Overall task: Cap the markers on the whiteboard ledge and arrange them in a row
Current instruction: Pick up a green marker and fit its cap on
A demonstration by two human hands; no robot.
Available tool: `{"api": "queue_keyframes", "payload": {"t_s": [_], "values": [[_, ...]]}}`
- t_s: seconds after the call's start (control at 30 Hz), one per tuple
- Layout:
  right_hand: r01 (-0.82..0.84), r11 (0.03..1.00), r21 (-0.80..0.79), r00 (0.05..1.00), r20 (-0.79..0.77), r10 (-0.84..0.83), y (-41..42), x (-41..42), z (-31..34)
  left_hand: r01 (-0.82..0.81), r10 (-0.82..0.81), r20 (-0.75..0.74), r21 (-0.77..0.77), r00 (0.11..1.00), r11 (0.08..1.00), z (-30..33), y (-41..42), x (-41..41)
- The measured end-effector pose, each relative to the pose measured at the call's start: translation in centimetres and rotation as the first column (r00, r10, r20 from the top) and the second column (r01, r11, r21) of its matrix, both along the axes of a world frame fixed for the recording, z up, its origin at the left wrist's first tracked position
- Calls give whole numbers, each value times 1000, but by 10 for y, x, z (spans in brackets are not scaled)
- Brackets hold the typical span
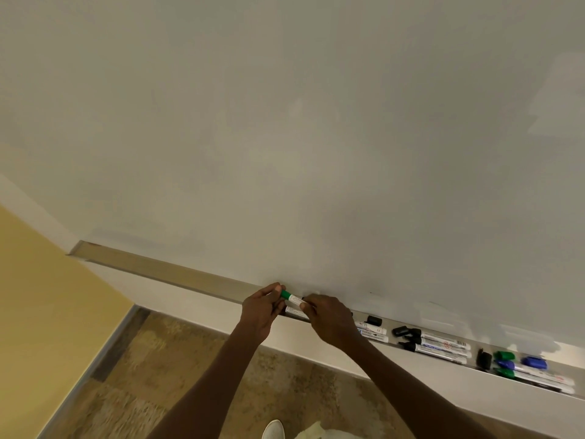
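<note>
A green marker (292, 297) with a white barrel is held just above the metal whiteboard ledge (164, 274). My left hand (261, 308) pinches its green cap end. My right hand (329, 321) grips the barrel's other end. Under the hands another white marker (292, 311) lies on the ledge, partly hidden. To the right lie two markers (372, 332), two black-tipped markers (440, 346), loose black caps (373, 320) (400, 331) (483, 359), a green cap (505, 355), a blue cap (535, 362) and blue and green markers (535, 377).
The whiteboard (285, 137) fills the upper view. The ledge's left stretch holds nothing. A yellow wall (41, 296) stands at the left, patterned floor (158, 375) lies below, and a white shoe tip (273, 429) shows at the bottom.
</note>
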State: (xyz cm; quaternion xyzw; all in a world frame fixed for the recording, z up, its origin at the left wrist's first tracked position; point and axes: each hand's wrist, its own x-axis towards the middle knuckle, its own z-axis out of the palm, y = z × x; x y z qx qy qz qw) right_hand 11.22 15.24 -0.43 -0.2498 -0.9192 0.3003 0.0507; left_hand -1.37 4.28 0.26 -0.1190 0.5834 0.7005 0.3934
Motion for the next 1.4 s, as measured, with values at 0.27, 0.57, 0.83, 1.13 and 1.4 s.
{"api": "queue_keyframes", "payload": {"t_s": [0.27,0.57,0.83,1.13,1.4], "values": [[-52,999,4,998,28,52,-2,-7,-9,-105,103,-25,-90,994,990,-12,-19,-10],[-206,943,262,962,232,145,-14,-15,-26,-175,172,-27,-176,985,969,-24,-41,-36],[-121,960,253,965,257,54,-13,-23,-21,-141,135,-42,-220,990,965,-28,-35,-54],[12,955,298,996,83,-38,-10,-7,-14,-34,-91,-256,-445,962,895,-44,-13,-46],[67,956,285,994,59,-88,0,19,-12,-41,-416,-587,-609,694,792,-26,-2,-20]]}}
